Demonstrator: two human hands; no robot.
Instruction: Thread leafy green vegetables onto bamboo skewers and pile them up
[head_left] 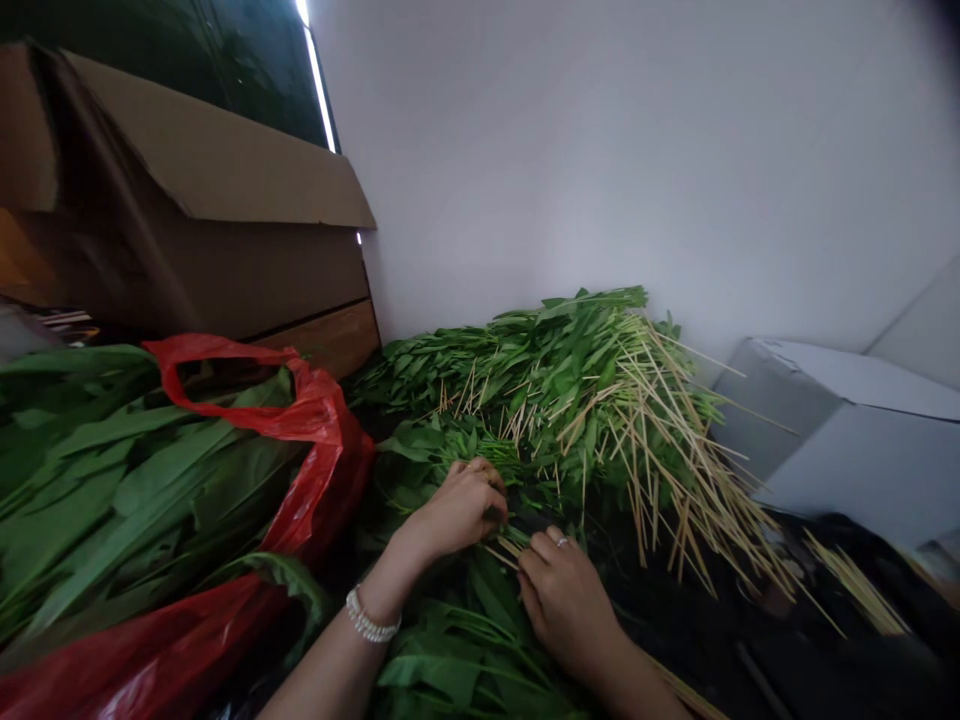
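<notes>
My left hand [466, 508], with a pearl bracelet at the wrist, is curled over the leafy greens [495, 455] in the middle. Its fingertips are hidden, so what they grip cannot be made out. Lower and to the right, my right hand [566, 598] is closed around a few thin bamboo skewers [508, 552]. Their ends poke out towards my left hand, and more of their length shows behind my right wrist. Loose green leaves [457, 650] lie below both hands. Beyond them, a large heap of greens threaded on skewers [637, 400] rests against the wall.
A red plastic bag [330, 440] full of long leaves [142, 490] stands at the left. Behind it is an open cardboard box [247, 270]. A white box [862, 420] sits at the right, with more bare skewers [855, 580] on dark material in front of it.
</notes>
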